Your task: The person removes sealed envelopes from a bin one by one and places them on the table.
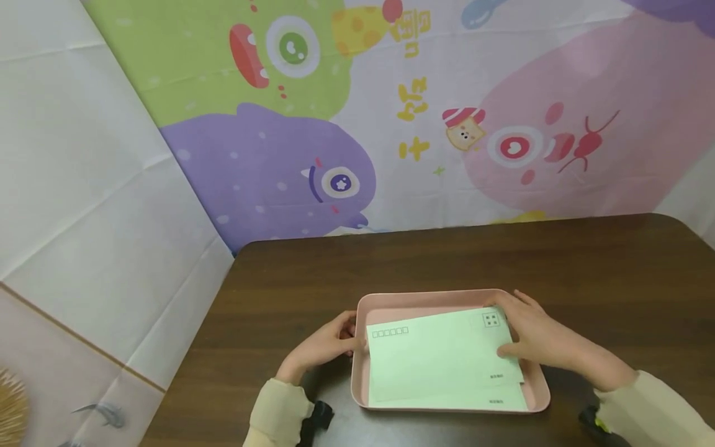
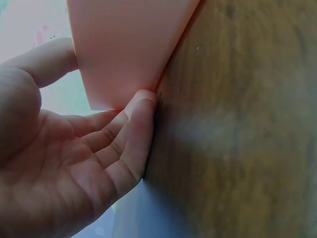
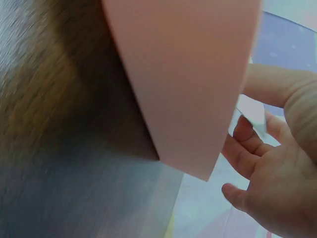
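Note:
A pink tray [image 1: 424, 300] holds pale green envelopes. The upper envelope [image 1: 436, 354] lies slightly askew, with printed boxes along its far edge. Below it, the near edge of a lower envelope [image 1: 447, 400] shows. My left hand [image 1: 321, 344] grips the tray's left side, thumb over the rim; in the left wrist view its fingers bend against the outer wall [image 2: 124, 49]. At the other end my right hand [image 1: 530, 329] reaches over the tray and pinches the upper envelope's right end, thumb on its face. An envelope corner [image 3: 253, 111] shows by those fingers in the right wrist view.
The tray sits near the front of a dark wooden table [image 1: 335, 267]. Behind the table hangs a cloth [image 1: 413, 186] printed with cartoon monsters, and a white wall covering [image 1: 112, 186] rises on the left.

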A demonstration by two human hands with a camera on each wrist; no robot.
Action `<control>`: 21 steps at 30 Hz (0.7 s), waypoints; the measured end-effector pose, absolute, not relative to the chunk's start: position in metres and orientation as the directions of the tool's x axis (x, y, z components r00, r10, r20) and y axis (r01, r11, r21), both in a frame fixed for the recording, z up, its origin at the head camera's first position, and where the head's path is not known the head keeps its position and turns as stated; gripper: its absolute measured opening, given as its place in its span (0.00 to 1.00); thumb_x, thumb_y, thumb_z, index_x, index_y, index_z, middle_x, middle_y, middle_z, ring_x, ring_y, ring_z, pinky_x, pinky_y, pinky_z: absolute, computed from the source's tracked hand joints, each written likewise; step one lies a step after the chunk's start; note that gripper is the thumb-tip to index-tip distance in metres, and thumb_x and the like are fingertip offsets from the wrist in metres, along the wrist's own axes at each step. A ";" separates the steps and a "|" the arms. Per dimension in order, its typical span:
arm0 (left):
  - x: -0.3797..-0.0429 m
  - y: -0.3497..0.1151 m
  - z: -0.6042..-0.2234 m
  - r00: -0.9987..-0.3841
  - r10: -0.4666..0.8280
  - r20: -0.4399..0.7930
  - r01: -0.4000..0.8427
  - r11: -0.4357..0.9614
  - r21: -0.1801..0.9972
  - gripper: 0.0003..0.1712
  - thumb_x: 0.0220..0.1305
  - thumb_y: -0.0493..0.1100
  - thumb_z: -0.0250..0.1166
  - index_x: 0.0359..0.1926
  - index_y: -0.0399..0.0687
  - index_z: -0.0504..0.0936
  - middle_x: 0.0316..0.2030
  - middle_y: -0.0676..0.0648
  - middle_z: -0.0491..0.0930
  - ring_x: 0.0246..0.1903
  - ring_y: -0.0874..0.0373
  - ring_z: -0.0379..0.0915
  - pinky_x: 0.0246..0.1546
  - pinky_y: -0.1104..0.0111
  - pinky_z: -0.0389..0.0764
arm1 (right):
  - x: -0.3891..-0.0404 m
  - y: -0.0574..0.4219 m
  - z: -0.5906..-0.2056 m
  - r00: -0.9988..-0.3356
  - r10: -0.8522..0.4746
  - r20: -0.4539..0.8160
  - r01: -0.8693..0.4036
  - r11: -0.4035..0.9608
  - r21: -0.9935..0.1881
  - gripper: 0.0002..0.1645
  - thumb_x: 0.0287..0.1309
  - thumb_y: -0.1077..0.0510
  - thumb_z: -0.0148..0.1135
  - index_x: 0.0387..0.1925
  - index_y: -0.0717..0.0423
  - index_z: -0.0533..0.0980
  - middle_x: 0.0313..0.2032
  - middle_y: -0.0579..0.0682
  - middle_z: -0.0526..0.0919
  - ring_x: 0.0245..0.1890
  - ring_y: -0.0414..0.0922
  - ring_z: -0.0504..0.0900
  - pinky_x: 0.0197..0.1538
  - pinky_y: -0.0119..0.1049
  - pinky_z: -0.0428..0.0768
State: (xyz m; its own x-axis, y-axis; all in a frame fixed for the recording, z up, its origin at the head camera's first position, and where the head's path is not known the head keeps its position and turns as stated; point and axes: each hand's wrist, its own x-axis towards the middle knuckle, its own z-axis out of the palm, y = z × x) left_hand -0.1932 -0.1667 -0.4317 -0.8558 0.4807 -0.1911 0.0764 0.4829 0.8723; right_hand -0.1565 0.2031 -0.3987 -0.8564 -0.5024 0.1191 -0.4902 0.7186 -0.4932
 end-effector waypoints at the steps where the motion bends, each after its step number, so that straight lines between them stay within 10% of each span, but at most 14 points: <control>1: -0.193 -0.166 -0.432 -0.857 0.480 -0.191 0.075 0.482 0.873 0.32 0.54 0.41 0.61 0.59 0.36 0.62 0.36 0.44 0.69 0.32 0.58 0.68 0.31 0.71 0.76 | -0.156 0.203 -0.397 -0.862 -0.491 0.123 -0.480 0.716 -0.507 0.39 0.38 0.60 0.72 0.52 0.59 0.61 0.48 0.52 0.73 0.50 0.56 0.73 0.59 0.61 0.53; 8: -0.195 -0.166 -0.433 -0.858 0.481 -0.181 0.082 0.477 0.875 0.31 0.54 0.39 0.58 0.59 0.37 0.63 0.37 0.45 0.69 0.31 0.58 0.68 0.31 0.71 0.74 | -0.152 0.204 -0.389 -0.905 -0.424 0.031 -0.329 0.652 -0.683 0.36 0.51 0.62 0.63 0.57 0.59 0.53 0.43 0.56 0.77 0.34 0.42 0.78 0.30 0.31 0.76; 21: -0.194 -0.165 -0.432 -0.850 0.485 -0.205 0.080 0.504 0.860 0.30 0.55 0.39 0.57 0.60 0.37 0.62 0.33 0.46 0.68 0.29 0.58 0.67 0.29 0.71 0.72 | -0.148 0.209 -0.398 -0.919 -0.386 0.083 -0.318 0.600 -0.734 0.29 0.58 0.54 0.57 0.59 0.61 0.64 0.41 0.51 0.81 0.33 0.34 0.78 0.31 0.28 0.76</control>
State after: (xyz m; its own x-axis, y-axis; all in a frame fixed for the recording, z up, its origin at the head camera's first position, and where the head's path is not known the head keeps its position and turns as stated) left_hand -0.1943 -0.1649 -0.4319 -0.8504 0.4847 -0.2047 0.0800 0.5037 0.8602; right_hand -0.1478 0.2093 -0.3976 -0.9188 -0.3858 0.0831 -0.3183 0.6002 -0.7338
